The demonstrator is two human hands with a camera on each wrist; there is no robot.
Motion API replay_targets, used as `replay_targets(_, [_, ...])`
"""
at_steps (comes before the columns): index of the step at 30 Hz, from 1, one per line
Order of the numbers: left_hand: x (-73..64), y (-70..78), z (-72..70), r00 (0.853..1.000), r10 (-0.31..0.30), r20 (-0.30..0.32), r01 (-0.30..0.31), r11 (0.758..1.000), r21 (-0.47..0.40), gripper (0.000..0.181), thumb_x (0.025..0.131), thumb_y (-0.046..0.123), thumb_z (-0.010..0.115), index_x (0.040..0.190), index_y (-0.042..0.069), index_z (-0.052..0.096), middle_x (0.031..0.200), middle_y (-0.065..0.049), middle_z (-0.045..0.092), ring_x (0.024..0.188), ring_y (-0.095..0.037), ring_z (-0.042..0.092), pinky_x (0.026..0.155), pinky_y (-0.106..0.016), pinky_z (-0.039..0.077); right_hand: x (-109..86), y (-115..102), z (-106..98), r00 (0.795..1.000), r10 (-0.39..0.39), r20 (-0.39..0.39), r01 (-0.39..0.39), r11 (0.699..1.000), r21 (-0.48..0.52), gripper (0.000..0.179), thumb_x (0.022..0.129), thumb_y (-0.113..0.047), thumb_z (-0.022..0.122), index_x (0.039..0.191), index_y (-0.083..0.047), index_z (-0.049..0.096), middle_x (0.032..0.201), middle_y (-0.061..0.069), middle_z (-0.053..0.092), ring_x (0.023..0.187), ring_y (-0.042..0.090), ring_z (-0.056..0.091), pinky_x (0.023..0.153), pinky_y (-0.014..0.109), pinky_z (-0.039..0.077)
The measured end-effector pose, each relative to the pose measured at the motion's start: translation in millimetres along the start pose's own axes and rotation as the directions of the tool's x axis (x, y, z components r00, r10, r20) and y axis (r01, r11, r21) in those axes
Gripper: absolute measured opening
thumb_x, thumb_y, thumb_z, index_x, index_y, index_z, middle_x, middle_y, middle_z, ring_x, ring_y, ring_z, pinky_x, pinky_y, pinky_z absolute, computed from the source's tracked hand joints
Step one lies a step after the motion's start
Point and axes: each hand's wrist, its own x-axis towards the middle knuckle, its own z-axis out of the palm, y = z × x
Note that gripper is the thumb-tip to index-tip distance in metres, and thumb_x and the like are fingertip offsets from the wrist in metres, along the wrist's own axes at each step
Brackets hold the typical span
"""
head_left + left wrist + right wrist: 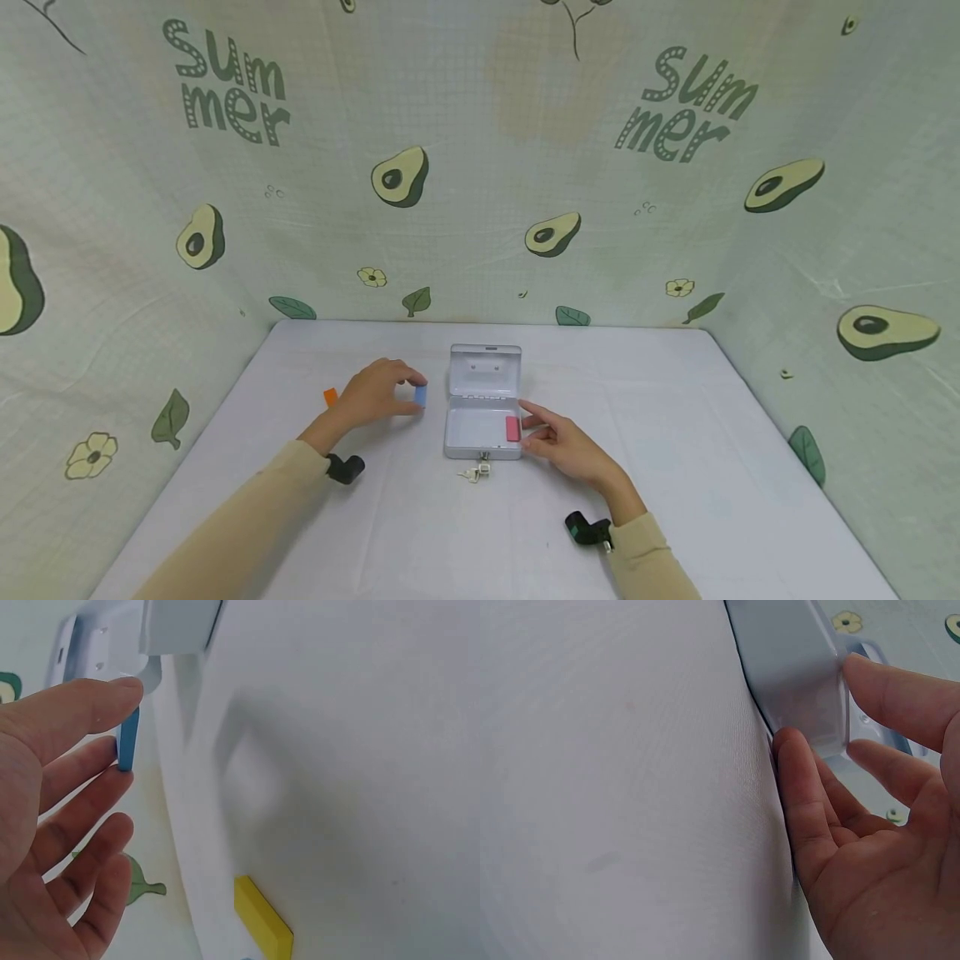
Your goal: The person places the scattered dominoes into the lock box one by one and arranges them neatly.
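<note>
My left hand [378,392] pinches a flat blue block [421,395] between thumb and fingertips, to the left of a small metal cash box [465,452]. In the left wrist view the blue block [127,740] is held above the table, its thin edge showing. The box has its lid [485,369] raised at the back. Inside, against the right wall, lies a pink block [512,428]. My right hand [567,447] rests at the box's right side; in the right wrist view its thumb and a fingertip touch the rim, with other fingers low against the wall.
A small padlock [484,468] with keys [470,475] hangs at the box's front. An orange block [330,397] lies beside my left wrist, partly hidden. The left wrist view shows a yellow block [261,918] on the white tablecloth. Printed cloth walls stand behind and at both sides.
</note>
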Motion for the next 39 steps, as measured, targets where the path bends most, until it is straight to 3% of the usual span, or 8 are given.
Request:
replay_targets(18, [7.0,26.7,1.4,0.999,0.037,-0.007,-0.037,0.999,0.008,0.043,0.085,0.034,0.09,0.124,0.02,0.079,0.111,0.005,0.072,0.105,-0.02,0.062,0.087,-0.039,0.056,-0.6,-0.3,0.1,1.0,0.002,-0.005,-0.002,1.0,0.009,0.068,0.103,-0.019,0.072,0.164,-0.011,0.041,0.145,0.018,0.058,0.12,0.028,0.065,0.089,0.022,0.052])
replay_targets(39, [13.1,47.7,16.7,0.997,0.073,-0.02,-0.073,0.997,-0.007,0.039,0.084,0.033,0.092,0.12,0.023,0.079,0.108,0.009,0.072,0.102,-0.016,0.064,0.083,-0.034,0.055,-0.1,-0.2,0.4,1.0,0.007,-0.004,-0.007,1.0,0.001,0.068,0.103,-0.021,0.071,0.163,-0.01,0.041,0.144,0.017,0.059,0.118,0.027,0.065,0.088,0.022,0.052])
